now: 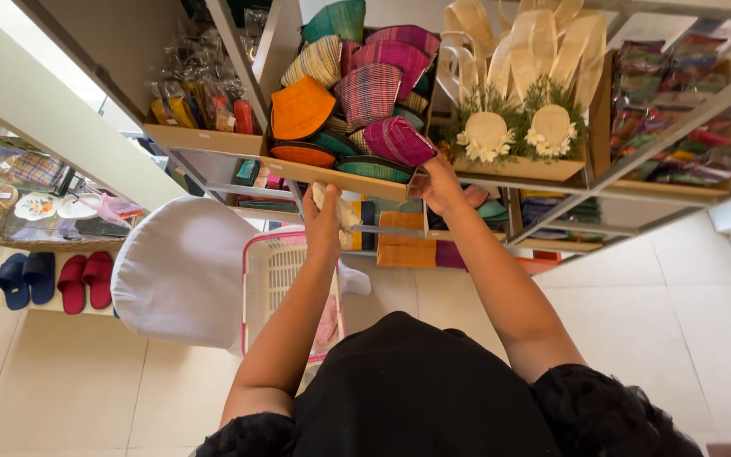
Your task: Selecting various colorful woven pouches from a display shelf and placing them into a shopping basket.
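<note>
My left hand [325, 222] grips a crumpled pale cloth [345, 214] just under the front edge of a cardboard tray [344, 180]. The tray sits on a shelf and is packed with several woven fabric pouches in orange, magenta, green and striped colours. My right hand [438, 184] holds the front right corner of that tray, beside a magenta pouch [397, 140]. Both arms reach up and forward from my black top.
A pink and white plastic basket [279, 279] stands on the tiled floor below my left arm, beside a white rounded chair back [181, 271]. Woven fans with flower trim [518, 127] fill the shelf to the right. Slippers [54, 279] lie at left.
</note>
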